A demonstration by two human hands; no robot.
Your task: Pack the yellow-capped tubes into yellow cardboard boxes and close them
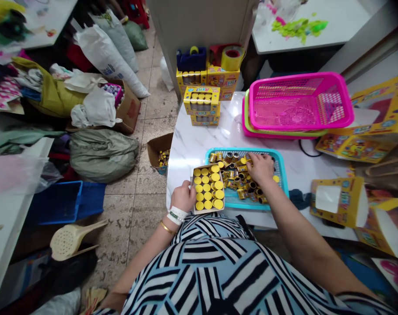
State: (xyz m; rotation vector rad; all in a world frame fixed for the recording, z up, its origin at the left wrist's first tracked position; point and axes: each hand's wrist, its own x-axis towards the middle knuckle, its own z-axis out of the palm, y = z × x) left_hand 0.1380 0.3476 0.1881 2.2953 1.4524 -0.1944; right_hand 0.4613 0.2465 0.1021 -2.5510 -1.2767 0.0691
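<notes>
1. Card tray (208, 189): resting over the left rim of the teal tray (282, 175), between the two hands, packed with upright tubes (207, 195) under yellow caps.
2. Left hand (183, 197): curled narrow, fingers (185, 186) wrapped against the card tray's left side, holding it.
3. Right hand (261, 169): just beyond the card tray's right side, fingers (250, 161) bunched down onto the loose tubes (240, 180); any tube between them too hidden to tell.
4. Loose tubes: gold, scattered in a heap across the teal tray, most on their sides, dark open ends showing on several, touching the card tray.
5. Left wrist: white band (177, 215) and gold bangle (167, 227).
6. Under both trays: marble table (192, 148). Toward its far end, yellow boxes (201, 100) stacked beside a tape roll (232, 58); to the right, nested pink basket (300, 100) and printed cartons (338, 202).
7. Past the table's left edge, on the tiled floor: small cardboard box (160, 148) with gold tubes inside, near sacks (102, 155).
</notes>
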